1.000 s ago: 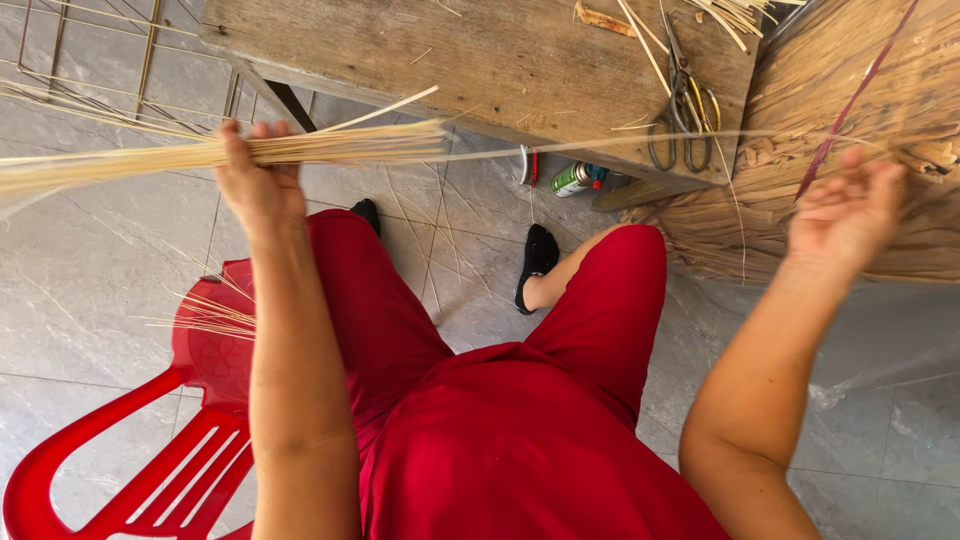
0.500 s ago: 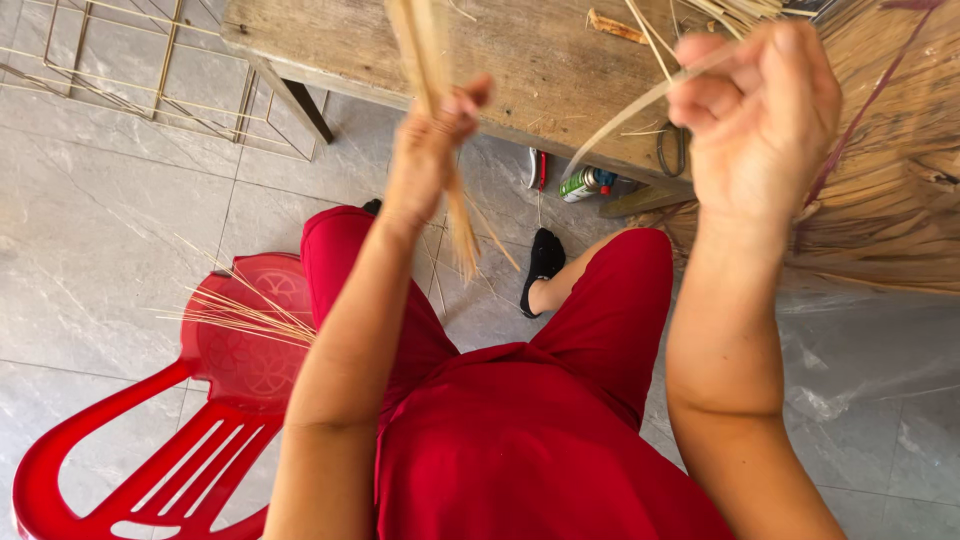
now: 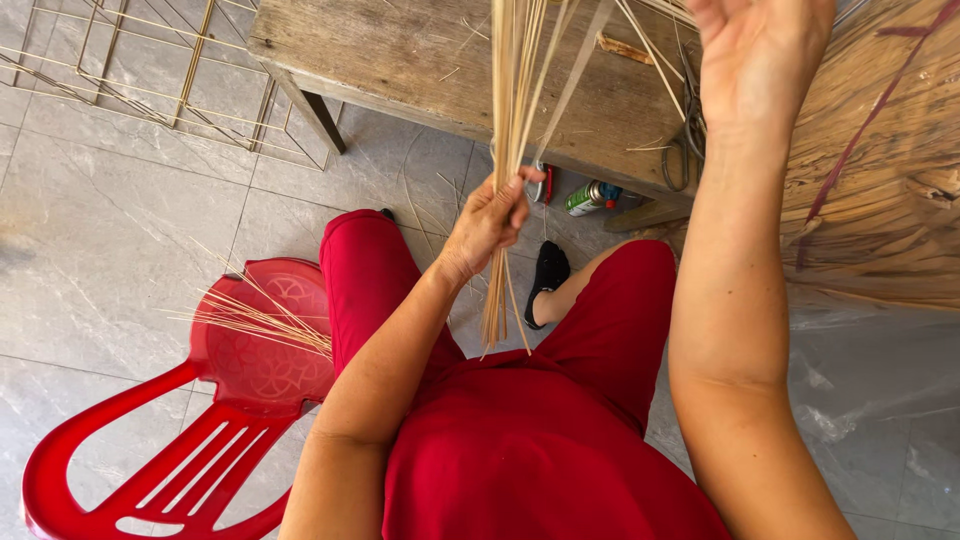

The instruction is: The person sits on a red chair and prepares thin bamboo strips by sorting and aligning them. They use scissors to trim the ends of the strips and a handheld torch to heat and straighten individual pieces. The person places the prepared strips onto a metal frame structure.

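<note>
Starting at the left, I see a red plastic chair [image 3: 200, 440] lying on the grey tiled floor [image 3: 110, 210], with a loose spray of thin pale straw strands [image 3: 255, 320] resting across its round seat. Above it a wire frame of thin metal rods [image 3: 150, 70] stands on the tiles, beside the leg of the worn wooden surface [image 3: 420, 55].

Moving to the middle, my left hand [image 3: 490, 220] is clenched around a long bundle of pale yellow straw stalks [image 3: 510, 110], held nearly upright in front of the surface's edge. The bundle's lower ends hang just below the fist, over my red-clad lap [image 3: 540, 440]; its upper part runs out of the top of the view. The grip looks good to me: low on the stalks, fingers wrapped fully round, so the ends stay level. I judge the care needed here is to keep that fist tight while the strands are sorted, since a few already splay off to the right.

Further right, my right hand [image 3: 760, 60] is raised with its fingers spread and released, holding nothing that I can see; its fingertips are cut off by the frame. Some stray stalks pass near it. At the far right sits a large heap of brown dried straw [image 3: 880, 170] on clear plastic sheeting [image 3: 880, 380].
</note>
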Demonstrator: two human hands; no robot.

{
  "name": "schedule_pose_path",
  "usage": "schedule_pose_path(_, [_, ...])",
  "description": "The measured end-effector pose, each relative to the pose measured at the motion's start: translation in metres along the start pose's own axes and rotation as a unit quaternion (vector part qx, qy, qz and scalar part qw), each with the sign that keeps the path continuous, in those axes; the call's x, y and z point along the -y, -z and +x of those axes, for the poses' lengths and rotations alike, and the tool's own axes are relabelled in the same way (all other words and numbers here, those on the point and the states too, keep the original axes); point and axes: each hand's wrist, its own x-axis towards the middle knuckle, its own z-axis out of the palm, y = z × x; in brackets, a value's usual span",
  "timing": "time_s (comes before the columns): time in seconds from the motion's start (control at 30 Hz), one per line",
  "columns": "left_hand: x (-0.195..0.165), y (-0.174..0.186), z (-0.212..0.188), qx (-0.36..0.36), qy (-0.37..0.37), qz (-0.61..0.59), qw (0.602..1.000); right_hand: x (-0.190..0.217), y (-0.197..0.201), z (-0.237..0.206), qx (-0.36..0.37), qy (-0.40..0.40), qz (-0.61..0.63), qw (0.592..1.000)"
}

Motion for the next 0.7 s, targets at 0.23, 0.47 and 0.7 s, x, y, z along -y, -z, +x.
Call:
schedule_pose_path(0.23, [0.013, 0.012, 0.008, -0.050, 0.003, -0.030, 0.998, -0.064, -0.042, -0.141, 0.036, -0.196, -0.197, 0.960])
schedule_pose_path(0.47, [0.041, 0.008, 0.004, -0.071, 0.002, 0.058, 0.996, -0.121, -0.034, -0.172, 0.011, -0.132, -0.346, 0.929])
schedule_pose_path(0.7, [0.037, 0.014, -0.007, -0.037, 0.037, 0.031, 0.998, -0.101, -0.019, -0.150, -0.047, -0.098, -0.253, 0.961])
